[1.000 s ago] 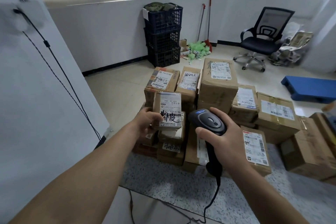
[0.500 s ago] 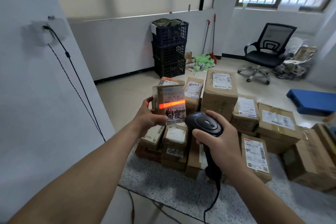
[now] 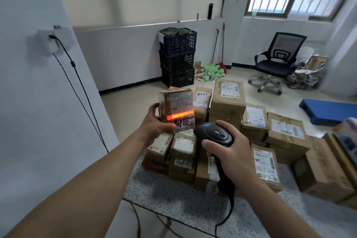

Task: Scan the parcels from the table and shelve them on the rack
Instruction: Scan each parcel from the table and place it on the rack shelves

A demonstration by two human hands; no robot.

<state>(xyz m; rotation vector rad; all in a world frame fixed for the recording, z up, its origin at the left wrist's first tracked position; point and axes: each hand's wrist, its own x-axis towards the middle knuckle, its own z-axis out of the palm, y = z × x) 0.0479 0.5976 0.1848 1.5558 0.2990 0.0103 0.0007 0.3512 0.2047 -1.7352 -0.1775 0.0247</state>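
My left hand point(image 3: 156, 123) grips a small cardboard parcel point(image 3: 176, 110) upright above the table, its label facing me. An orange-red scan line glows across that label. My right hand point(image 3: 229, 152) holds a black corded barcode scanner point(image 3: 213, 135) by its handle, head aimed at the parcel. Below and behind lie several taped brown parcels point(image 3: 228, 100) with white labels, piled on the speckled table point(image 3: 173, 197). No rack is in view.
A white wall point(image 3: 34, 102) with a socket and hanging cable stands close on my left. Stacked dark crates point(image 3: 177, 58), brooms, green litter and an office chair point(image 3: 276, 63) stand on the floor beyond. A blue pallet point(image 3: 328, 110) lies at right.
My left hand lifted the small parcel off the pile and held it up. The scanner's red line came on across its label. The view tilted upward.
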